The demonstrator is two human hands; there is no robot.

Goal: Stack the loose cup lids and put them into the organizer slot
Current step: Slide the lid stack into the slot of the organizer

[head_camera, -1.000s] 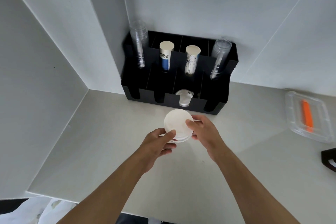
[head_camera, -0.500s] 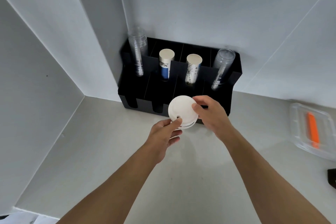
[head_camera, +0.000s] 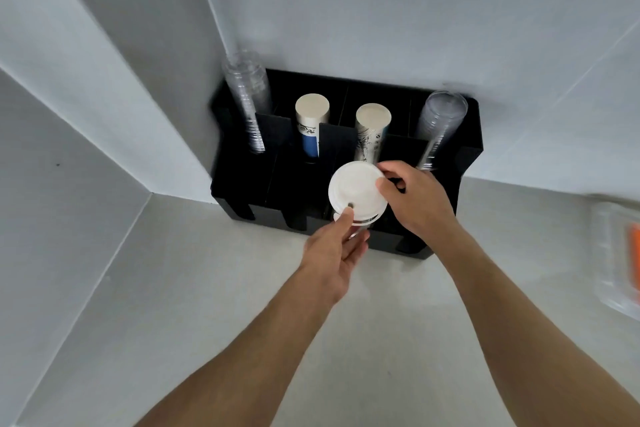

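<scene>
A stack of white cup lids [head_camera: 353,189] is held over the front of the black organizer [head_camera: 242,191], above its third front slot from the left. My left hand [head_camera: 334,250] grips the stack's near edge, thumb on top and fingers underneath. My right hand [head_camera: 414,196] pinches the stack's right edge. The slot beneath is hidden by the lids and my hands.
The organizer's back row holds two stacks of clear cups [head_camera: 247,100] [head_camera: 438,125] and two stacks of paper cups [head_camera: 310,121] [head_camera: 370,132]. It stands in a corner between white walls. A clear container with an orange item [head_camera: 620,260] lies on the counter at far right.
Both hands have carried the lid stack away from me, from over the counter to over the organizer's front slots. The camera has moved closer.
</scene>
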